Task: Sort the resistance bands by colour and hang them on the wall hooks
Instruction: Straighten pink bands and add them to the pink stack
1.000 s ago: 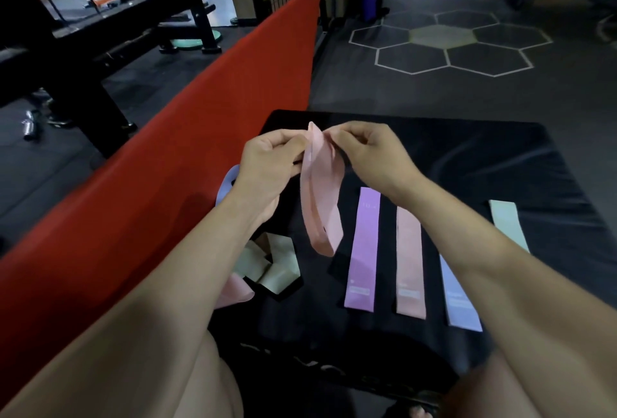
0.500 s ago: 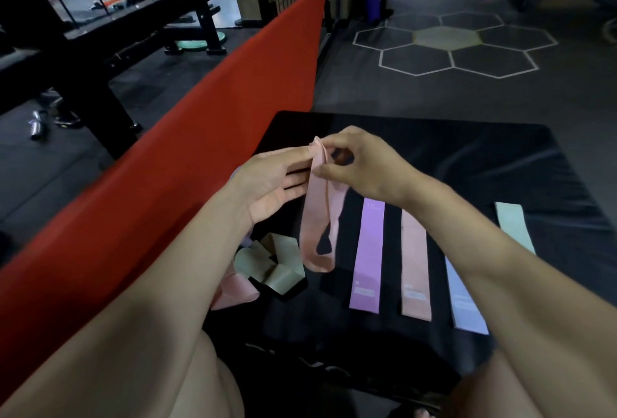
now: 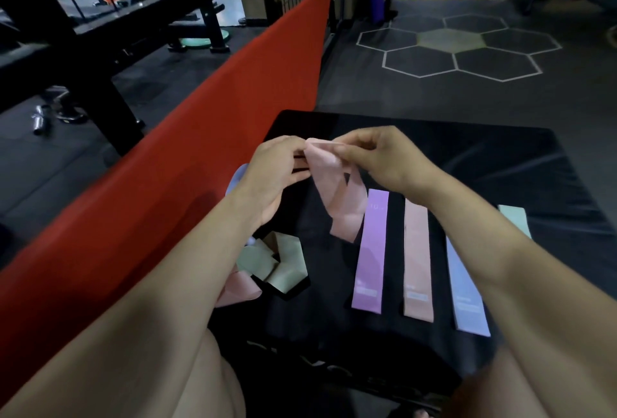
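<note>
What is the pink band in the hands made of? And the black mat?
Pink band: probably stretchy rubber or latex, matte; it droops and twists limply from both hands. Black mat: looks like padded vinyl, slightly glossy; pale streaks of light show on it.

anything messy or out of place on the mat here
Yes. Four bands lie flat in a neat row, from the purple band rightward, but the pale green band at the left is crumpled in a heap with a pink band bunched beside it. The held pink band hangs twisted between both hands.
</note>
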